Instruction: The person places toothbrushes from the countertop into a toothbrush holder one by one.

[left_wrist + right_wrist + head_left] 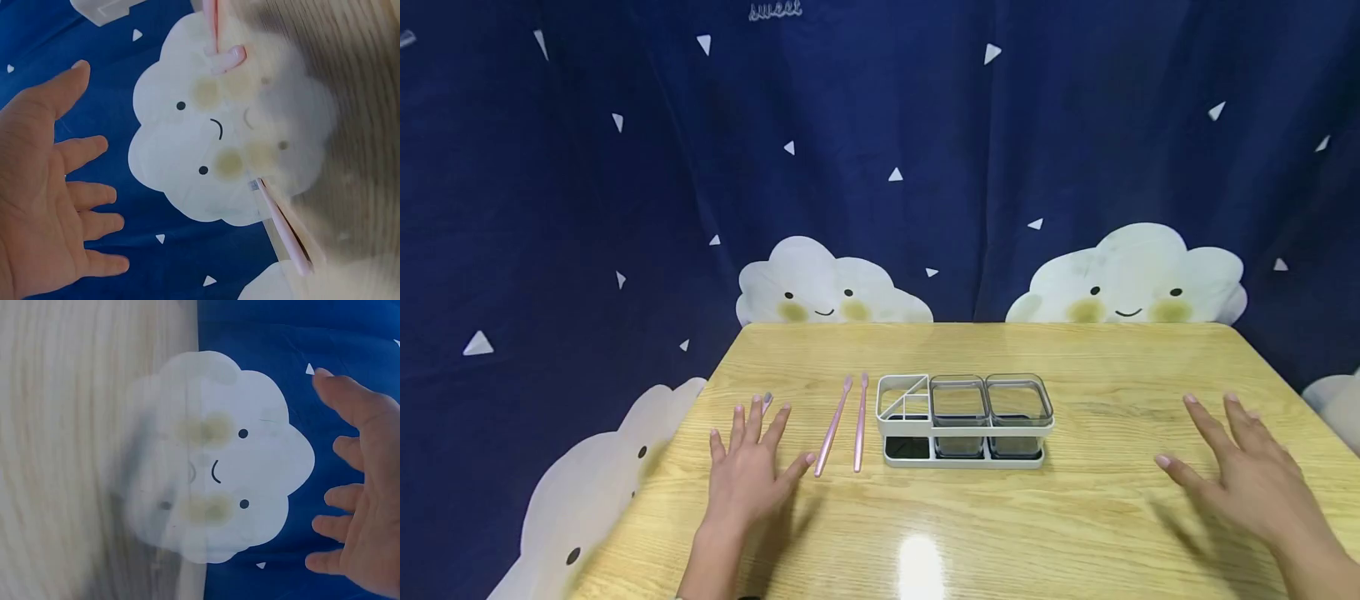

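My left hand (745,475) hovers over the left of the table with fingers spread, holding nothing. Partly hidden behind its fingertips is a toothbrush (767,402). To that hand's right lie two pink toothbrushes, one slanted (833,427) and one nearly straight (860,425). Beside them stands a white toothbrush holder (910,432) with a divided top at its left and two clear cups, a middle cup (958,406) and a right cup (1018,404). My right hand (1255,479) is held above the table's right side, fingers apart and holding nothing.
The wooden table (1075,525) has its far edge against a dark blue curtain (850,100) printed with clouds and small triangles. A bright light reflection shows near the table's front.
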A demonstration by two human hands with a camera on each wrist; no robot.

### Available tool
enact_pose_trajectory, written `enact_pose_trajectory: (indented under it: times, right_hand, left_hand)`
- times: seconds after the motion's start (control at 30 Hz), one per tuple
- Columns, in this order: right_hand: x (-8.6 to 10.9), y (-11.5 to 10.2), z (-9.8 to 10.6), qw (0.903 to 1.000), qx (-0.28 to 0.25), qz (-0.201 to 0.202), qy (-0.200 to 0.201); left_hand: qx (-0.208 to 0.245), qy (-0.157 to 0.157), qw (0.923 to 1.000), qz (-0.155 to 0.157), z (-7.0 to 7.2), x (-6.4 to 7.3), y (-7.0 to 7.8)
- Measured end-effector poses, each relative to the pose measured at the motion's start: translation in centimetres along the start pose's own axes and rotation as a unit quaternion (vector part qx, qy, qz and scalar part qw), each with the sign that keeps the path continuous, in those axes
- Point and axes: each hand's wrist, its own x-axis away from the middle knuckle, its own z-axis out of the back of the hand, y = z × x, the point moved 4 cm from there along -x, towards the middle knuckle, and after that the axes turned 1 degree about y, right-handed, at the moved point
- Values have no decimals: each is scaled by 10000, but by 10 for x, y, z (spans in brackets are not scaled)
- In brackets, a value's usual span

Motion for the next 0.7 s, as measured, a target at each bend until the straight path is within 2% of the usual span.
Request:
enact_pose_trajectory:
  times: [0.2, 0.33, 0.53, 0.7]
  right_hand:
    - [-1, -7, -4, 9959, -861, -150, -232]
    - [-2, -13, -6, 9906, -1358, -15, -184]
    - [-6, -22, -9, 9856, -1686, 129, -11]
    - [-10, -29, -13, 9810, -1920, 175, 190]
  left_hand:
    - [153, 466, 9987, -152, 4, 4, -4]
    - [209, 637, 9973, -300, 2, 3, -6]
    - [437, 672, 9962, -338, -1, 2, -10]
    - [868, 500, 9944, -340, -3, 0, -15]
